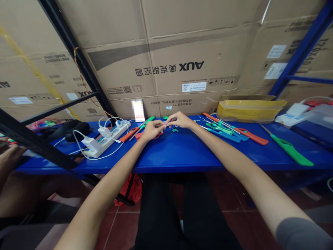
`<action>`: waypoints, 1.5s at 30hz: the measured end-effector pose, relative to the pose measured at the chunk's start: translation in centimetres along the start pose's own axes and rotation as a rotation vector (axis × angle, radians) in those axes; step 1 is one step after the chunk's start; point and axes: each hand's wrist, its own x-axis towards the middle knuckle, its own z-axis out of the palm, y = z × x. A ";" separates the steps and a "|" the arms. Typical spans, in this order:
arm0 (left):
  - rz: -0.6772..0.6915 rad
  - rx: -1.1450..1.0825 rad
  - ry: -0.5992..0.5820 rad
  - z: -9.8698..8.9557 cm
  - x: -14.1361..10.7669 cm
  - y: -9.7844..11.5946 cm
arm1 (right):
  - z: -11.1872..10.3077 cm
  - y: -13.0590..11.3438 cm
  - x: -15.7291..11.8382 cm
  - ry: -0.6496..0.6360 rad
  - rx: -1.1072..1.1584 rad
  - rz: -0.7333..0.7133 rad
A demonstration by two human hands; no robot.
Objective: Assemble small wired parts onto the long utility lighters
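Observation:
My left hand [154,130] and my right hand [179,120] meet above the blue table [179,152], fingertips pinched together. Whatever they hold is too small to make out. Just below my right hand lies a small green piece [175,130]. Red parts [139,135] lie under and beside my left hand, near an orange lighter [129,134] and a green one [150,119]. To the right of my right hand is a group of long-nosed lighters, among them a blue one [227,136] and an orange one [253,136].
A white power strip [104,140] with plugs and looping cables lies at left. Behind stand a lit phone [138,110] and cardboard. At right are a yellow-taped box [249,110] and a green lighter [291,151]. Another person's hand [11,154] shows far left.

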 end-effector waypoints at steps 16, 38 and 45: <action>-0.148 -0.176 0.048 -0.7 0.3 -0.1 | 1.8 0.7 0.4 0.166 0.004 -0.022; -0.196 -0.285 0.131 -0.8 0.5 -0.6 | 3.2 0.5 0.3 0.268 -0.288 -0.150; -0.204 -0.209 0.111 -0.9 0.6 -0.6 | 2.9 1.2 0.2 0.242 -0.325 -0.160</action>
